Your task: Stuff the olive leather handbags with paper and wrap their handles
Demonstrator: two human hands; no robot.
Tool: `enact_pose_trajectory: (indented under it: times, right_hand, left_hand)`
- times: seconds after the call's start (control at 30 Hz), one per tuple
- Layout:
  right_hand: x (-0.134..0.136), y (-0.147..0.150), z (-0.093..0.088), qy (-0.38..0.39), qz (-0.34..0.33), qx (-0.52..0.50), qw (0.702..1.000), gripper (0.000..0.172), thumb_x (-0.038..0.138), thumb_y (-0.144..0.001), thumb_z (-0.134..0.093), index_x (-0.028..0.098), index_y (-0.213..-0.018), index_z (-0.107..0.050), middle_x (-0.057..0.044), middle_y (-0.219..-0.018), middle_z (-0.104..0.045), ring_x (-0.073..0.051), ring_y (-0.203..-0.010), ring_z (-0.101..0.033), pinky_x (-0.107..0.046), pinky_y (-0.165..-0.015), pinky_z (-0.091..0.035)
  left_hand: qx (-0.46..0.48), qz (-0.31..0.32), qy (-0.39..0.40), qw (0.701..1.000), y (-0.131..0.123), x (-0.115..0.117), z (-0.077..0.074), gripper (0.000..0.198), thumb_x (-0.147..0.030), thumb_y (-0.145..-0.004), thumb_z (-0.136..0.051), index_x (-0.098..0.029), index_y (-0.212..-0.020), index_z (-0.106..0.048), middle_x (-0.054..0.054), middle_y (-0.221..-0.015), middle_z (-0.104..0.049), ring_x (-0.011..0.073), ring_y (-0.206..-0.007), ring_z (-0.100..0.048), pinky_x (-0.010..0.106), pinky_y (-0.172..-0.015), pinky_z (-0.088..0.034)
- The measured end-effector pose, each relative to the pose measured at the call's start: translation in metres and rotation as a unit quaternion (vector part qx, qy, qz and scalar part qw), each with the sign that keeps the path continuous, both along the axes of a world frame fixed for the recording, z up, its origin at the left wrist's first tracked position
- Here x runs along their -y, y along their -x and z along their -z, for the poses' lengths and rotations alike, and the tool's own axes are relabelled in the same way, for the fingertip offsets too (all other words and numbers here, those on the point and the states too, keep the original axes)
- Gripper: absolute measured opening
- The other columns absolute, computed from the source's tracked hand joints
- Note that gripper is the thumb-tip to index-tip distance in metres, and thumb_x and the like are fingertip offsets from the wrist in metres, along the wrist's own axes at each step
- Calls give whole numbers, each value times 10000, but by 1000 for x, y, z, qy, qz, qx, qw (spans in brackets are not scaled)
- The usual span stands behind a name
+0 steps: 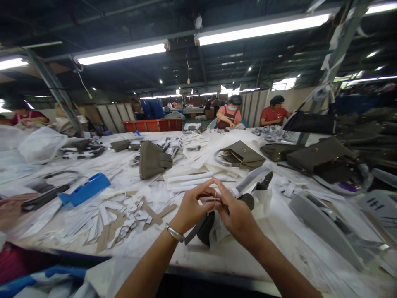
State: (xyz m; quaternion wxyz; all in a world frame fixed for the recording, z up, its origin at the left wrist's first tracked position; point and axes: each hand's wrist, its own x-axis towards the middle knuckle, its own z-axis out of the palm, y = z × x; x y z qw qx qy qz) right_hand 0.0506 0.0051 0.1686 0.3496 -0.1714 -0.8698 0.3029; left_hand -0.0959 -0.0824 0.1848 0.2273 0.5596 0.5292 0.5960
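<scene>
My left hand [194,208], with a metal bracelet at the wrist, and my right hand [233,210] meet fingertip to fingertip over the table. Both are closed around a thin white cord [215,199] that hangs between the fingers. What else they pinch is hidden. Just below and behind them is a dark olive bag [205,229] with strap parts, partly wrapped in white sheet [263,200]. A strap sleeved in clear wrap [252,181] runs up to the right of my hands.
Paper strips [105,217] and a blue tape dispenser [85,189] lie left. Olive bags stand ahead [151,160] and farther right [243,154]. A grey wrapped bag [325,227] sits near right. Another person's hand [10,211] is at far left; two people [229,114] work across the table.
</scene>
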Motion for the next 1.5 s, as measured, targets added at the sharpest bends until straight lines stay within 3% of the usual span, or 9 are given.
enact_pose_trajectory:
  times: [0.2,0.37,0.53,0.7,0.93,1.07,1.17,1.3,1.5]
  right_hand:
    - [4,-4,-6,271,-144,-95,947,904,268,-860,-629,242,-1569,-68,-27,-994,-730,-209,-958,-682,-406,-972,-500]
    - [7,-11,13,435,-74,-252,861,677,415,-905,-602,222,-1497,-336,-104,-1119,-719,-271,-1092,-658,-475,-1026,-474]
    - [0,-19,27,125,26,-135,983,452,404,-916,-606,245,-1337,-569,-99,-1139,-714,-288,-1135,-629,-490,-1061,-447]
    - [-19,-11,35,-195,4,9,981,470,278,-900,-635,262,-1363,-560,-76,-1443,-522,-297,-1331,-465,-525,-1146,-341]
    - [-37,-7,57,-203,15,18,979,437,255,-920,-592,261,-1356,-567,-103,-1364,-592,-283,-1237,-560,-520,-1072,-428]
    - [-40,-13,69,-219,16,9,975,414,202,-943,-528,253,-1353,-565,-103,-1321,-628,-274,-1199,-598,-539,-1065,-429]
    - [-41,-16,77,-228,14,14,973,431,185,-950,-514,251,-1375,-540,-101,-1333,-619,-273,-1215,-588,-549,-1080,-411]
    - [-39,-20,89,-233,20,-18,972,445,177,-948,-518,264,-1384,-526,-81,-1336,-618,-271,-1221,-586,-559,-1114,-382]
    - [-37,-48,117,-170,36,-133,976,563,134,-889,-568,371,-1397,-515,-19,-1261,-667,-250,-1116,-662,-379,-950,-580]
  left_hand:
    - [-276,-99,-56,954,-10,12,-7,478,-166,-877,-624,-340,-1321,-590,17,-934,-726,208,-881,-626,327,-853,-483]
    - [-202,-163,-62,964,-11,26,8,437,-250,-872,-670,-331,-1297,-612,21,-884,-697,186,-805,-621,288,-784,-497]
    - [-50,-217,-50,974,-8,39,4,449,-300,-818,-743,-284,-1255,-639,5,-849,-673,149,-725,-614,239,-692,-511]
    - [-188,-257,-125,940,-24,59,-8,414,-204,-831,-725,-309,-1224,-648,15,-881,-693,165,-781,-640,272,-784,-536]
    - [-471,91,-76,874,-63,70,30,464,-148,-933,-553,-279,-1377,-533,69,-935,-749,193,-787,-681,292,-740,-555]
    - [-236,-27,-77,968,-32,61,65,534,-520,-825,-682,-324,-1311,-581,98,-1171,-696,253,-1040,-668,340,-907,-542]
    - [20,-145,-33,989,-7,47,98,714,-622,-841,-606,-316,-1456,-410,130,-1489,-455,317,-1330,-479,443,-1073,-434]
    - [108,-81,93,986,-9,21,145,1175,-378,-581,-899,-285,-1535,-220,133,-1487,-458,326,-1354,-449,440,-1131,-370]
    - [127,-221,126,959,-25,-11,163,423,-428,-709,-799,-204,-1050,-688,88,-1024,-735,311,-978,-673,407,-904,-536]
